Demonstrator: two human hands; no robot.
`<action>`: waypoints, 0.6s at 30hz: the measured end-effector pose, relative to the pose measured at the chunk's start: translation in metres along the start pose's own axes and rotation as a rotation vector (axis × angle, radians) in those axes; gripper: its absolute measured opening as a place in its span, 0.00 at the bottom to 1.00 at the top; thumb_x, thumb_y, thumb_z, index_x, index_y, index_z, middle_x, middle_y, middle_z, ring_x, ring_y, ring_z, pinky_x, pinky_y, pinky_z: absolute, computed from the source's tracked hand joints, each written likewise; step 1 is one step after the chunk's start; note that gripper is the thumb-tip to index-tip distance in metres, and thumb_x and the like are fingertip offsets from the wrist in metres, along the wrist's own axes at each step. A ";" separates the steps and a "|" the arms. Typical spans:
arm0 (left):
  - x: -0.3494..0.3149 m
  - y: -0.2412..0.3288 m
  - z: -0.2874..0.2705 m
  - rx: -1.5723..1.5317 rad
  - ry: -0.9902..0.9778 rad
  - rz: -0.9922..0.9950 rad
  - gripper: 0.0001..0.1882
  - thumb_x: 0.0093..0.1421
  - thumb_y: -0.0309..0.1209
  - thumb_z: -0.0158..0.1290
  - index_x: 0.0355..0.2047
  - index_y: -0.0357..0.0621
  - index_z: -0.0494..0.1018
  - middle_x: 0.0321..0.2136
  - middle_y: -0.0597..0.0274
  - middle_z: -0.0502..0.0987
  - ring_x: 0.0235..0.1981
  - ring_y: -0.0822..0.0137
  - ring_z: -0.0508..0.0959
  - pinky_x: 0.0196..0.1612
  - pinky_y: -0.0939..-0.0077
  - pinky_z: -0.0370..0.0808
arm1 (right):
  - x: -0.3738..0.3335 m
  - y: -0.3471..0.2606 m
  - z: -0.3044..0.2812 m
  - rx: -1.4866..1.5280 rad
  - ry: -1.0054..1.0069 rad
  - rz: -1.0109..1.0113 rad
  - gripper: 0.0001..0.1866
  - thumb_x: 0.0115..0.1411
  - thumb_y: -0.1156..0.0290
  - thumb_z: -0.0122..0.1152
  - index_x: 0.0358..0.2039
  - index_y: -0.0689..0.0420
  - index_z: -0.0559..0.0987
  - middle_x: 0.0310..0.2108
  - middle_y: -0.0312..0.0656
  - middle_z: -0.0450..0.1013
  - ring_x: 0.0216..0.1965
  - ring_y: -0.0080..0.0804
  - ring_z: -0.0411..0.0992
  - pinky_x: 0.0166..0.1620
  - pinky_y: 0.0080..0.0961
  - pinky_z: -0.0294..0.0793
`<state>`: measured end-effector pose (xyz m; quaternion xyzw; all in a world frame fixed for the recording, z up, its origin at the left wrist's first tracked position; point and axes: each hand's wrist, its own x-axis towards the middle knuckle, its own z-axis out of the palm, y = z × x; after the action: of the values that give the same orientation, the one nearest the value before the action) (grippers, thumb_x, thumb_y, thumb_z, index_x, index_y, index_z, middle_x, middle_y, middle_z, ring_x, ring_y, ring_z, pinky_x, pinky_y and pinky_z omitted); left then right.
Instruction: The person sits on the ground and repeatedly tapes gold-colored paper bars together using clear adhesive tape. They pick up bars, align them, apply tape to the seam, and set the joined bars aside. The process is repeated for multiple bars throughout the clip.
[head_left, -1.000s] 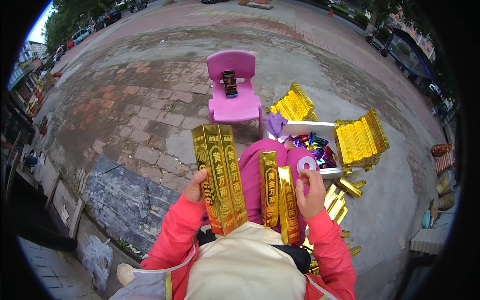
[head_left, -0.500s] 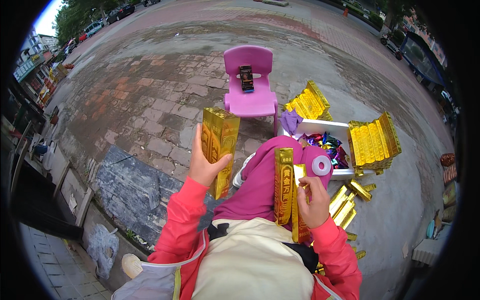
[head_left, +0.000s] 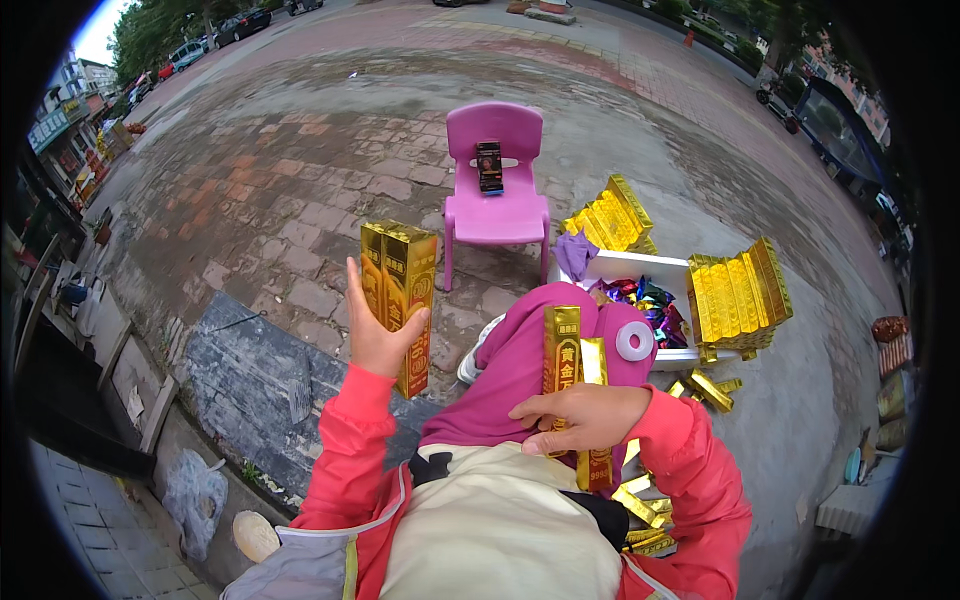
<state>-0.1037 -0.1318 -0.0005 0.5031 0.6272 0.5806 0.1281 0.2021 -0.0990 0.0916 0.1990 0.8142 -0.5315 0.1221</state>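
Note:
My left hand (head_left: 385, 335) is closed around a pair of long, shiny gold cartons (head_left: 400, 275) with red print, held upright over my left thigh. On my lap lie two more slim gold cartons, a left one (head_left: 562, 340) and a right one (head_left: 593, 365) with a bright, plain gold face. My right hand (head_left: 590, 415) is over these two, covering their middles. Its fingers stretch leftward, with thumb and forefinger apart and nothing visible between them. A white ring-shaped roll (head_left: 634, 340) rests on my knee.
Ahead stands a pink plastic chair (head_left: 495, 215) with a small dark box (head_left: 489, 168) on it. A white bin (head_left: 655, 268) of colourful foil pieces (head_left: 650, 305) sits to the right. Gold carton stacks (head_left: 740, 295) (head_left: 610, 215) flank it. Loose gold pieces (head_left: 710, 390) lie on the ground.
My right hand has moved left and turned from the right carton on my lap to lie across both, fingers now stretched out. My left hand has shifted left with its cartons.

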 end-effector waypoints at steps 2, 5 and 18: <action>0.001 -0.004 -0.003 -0.087 0.003 0.003 0.63 0.48 0.31 0.71 0.74 0.34 0.39 0.68 0.37 0.55 0.69 0.46 0.59 0.70 0.57 0.56 | 0.003 -0.009 -0.016 -0.130 -0.026 0.049 0.41 0.66 0.37 0.54 0.60 0.66 0.72 0.51 0.60 0.76 0.51 0.52 0.77 0.56 0.38 0.75; 0.001 -0.006 -0.005 0.001 0.007 0.028 0.63 0.48 0.31 0.71 0.74 0.34 0.39 0.68 0.36 0.55 0.69 0.46 0.58 0.71 0.58 0.56 | 0.002 -0.022 -0.042 -0.212 -0.052 0.082 0.41 0.65 0.36 0.54 0.60 0.65 0.72 0.51 0.58 0.77 0.53 0.51 0.76 0.57 0.38 0.74; -0.001 0.003 -0.002 0.148 0.011 0.103 0.63 0.47 0.31 0.71 0.73 0.34 0.40 0.59 0.37 0.63 0.61 0.43 0.65 0.65 0.54 0.62 | -0.026 -0.051 -0.093 -0.185 0.069 0.143 0.41 0.66 0.37 0.53 0.59 0.65 0.73 0.52 0.57 0.77 0.56 0.48 0.75 0.58 0.37 0.73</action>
<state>-0.1027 -0.1345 0.0025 0.5396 0.6424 0.5413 0.0567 0.2033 -0.0367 0.1817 0.2626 0.8472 -0.4370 0.1492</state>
